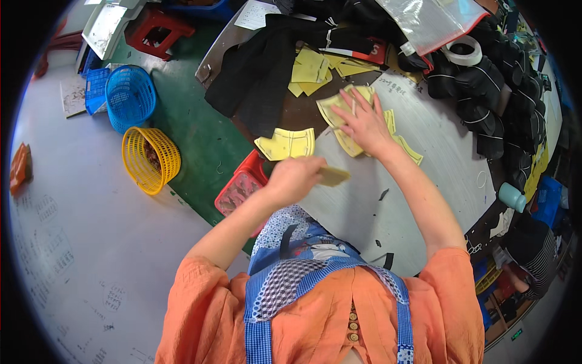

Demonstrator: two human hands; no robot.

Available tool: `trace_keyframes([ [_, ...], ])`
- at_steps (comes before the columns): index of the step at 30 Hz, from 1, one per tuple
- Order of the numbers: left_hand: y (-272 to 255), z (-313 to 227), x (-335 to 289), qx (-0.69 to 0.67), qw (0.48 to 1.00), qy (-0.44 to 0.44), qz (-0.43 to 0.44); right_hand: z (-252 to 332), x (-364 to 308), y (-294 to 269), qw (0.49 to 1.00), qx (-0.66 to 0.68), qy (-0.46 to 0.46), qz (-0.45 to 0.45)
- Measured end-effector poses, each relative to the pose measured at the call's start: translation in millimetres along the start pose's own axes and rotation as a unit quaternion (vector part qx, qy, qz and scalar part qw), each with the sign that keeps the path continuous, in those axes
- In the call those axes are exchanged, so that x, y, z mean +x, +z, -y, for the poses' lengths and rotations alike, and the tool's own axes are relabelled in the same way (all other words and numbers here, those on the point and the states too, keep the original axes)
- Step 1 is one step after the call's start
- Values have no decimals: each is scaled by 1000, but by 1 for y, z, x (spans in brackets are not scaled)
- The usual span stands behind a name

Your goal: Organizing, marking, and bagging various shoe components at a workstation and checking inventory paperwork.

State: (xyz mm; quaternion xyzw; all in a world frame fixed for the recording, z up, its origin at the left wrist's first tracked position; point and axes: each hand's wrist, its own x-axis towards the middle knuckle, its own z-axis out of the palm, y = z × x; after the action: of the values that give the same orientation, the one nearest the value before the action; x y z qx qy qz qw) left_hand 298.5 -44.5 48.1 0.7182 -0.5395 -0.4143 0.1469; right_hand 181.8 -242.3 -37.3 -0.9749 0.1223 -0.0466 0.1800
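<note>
My left hand (296,181) is closed, with a small yellow piece (335,176) jutting from its fingers toward the right. Just beyond that hand lies a curved yellow cut piece (291,144) with dark lines marked on it. My right hand (368,126) has its fingers spread over a group of similar yellow pieces (347,144) on the grey tabletop (418,182). More yellow pieces (407,149) show beside my right wrist. Whether the right fingers press on the pieces or hover just above them is hard to see.
Loose yellow sheets (312,68) lie farther back beside black fabric (245,79). Black sewn items (485,91) pile up at the right, with a tape roll (462,51) among them. Baskets, one blue (130,97) and one yellow (151,161), stand left. Another person (533,258) is at lower right.
</note>
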Motion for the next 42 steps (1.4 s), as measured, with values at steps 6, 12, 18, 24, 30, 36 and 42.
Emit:
trace_keyframes([
  [6,-77,62,29,65,996,-9,-52,16,-38,-24,998,-11,58,-17],
  [12,-117,92,99,233,970,63,-16,17,79,5,983,96,38,-152],
  [18,-152,80,83,201,977,23,-73,-21,135,-40,960,-29,42,-275],
  [24,-118,96,77,188,977,-37,-97,-33,182,-39,951,-247,-90,-165],
  [30,-146,51,53,226,931,110,-266,32,158,-77,989,-65,-75,-107],
  [36,-153,82,58,277,932,195,-131,62,132,-55,991,117,1,-65],
  [42,-176,128,72,245,923,21,-297,57,112,-48,963,151,2,-224],
])
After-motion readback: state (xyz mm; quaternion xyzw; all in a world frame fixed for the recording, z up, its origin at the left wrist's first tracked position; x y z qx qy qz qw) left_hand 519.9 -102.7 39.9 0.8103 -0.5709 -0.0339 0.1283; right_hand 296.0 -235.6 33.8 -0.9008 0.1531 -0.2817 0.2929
